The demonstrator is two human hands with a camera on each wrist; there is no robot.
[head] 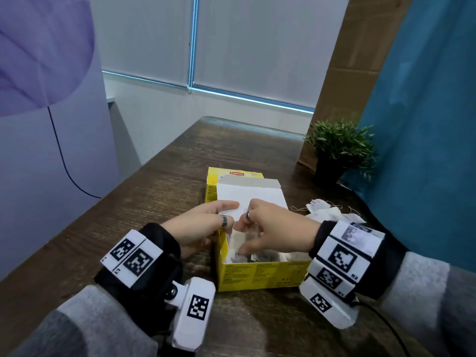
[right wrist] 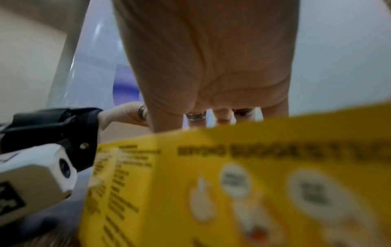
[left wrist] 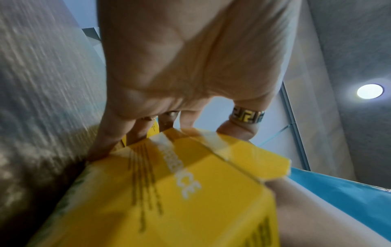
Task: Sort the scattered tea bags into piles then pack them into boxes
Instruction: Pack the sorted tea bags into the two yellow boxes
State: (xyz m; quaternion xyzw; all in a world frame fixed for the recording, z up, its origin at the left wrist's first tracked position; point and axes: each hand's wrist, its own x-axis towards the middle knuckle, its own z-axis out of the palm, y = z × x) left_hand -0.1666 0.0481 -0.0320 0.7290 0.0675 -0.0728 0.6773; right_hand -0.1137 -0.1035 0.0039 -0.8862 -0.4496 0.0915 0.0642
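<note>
A yellow Lipton box (head: 262,275) stands open on the wooden table (head: 154,202), its white-lined lid (head: 257,199) tipped back. My left hand (head: 206,222) holds the box's left wall, with the index finger laid straight across the lid. In the left wrist view its fingers (left wrist: 110,138) curl down over the box (left wrist: 190,192) edge. My right hand (head: 273,228) reaches into the box with fingers curled down among the tea bags (head: 270,255). The box wall (right wrist: 232,183) hides those fingertips in the right wrist view. More white tea bags (head: 327,211) lie in a loose pile on the table behind my right wrist.
A small potted plant (head: 337,150) stands at the table's right back, in front of a cardboard panel and a blue curtain (head: 425,124). A dark cable (head: 61,155) hangs down the left wall. The table's left edge runs close by my left forearm.
</note>
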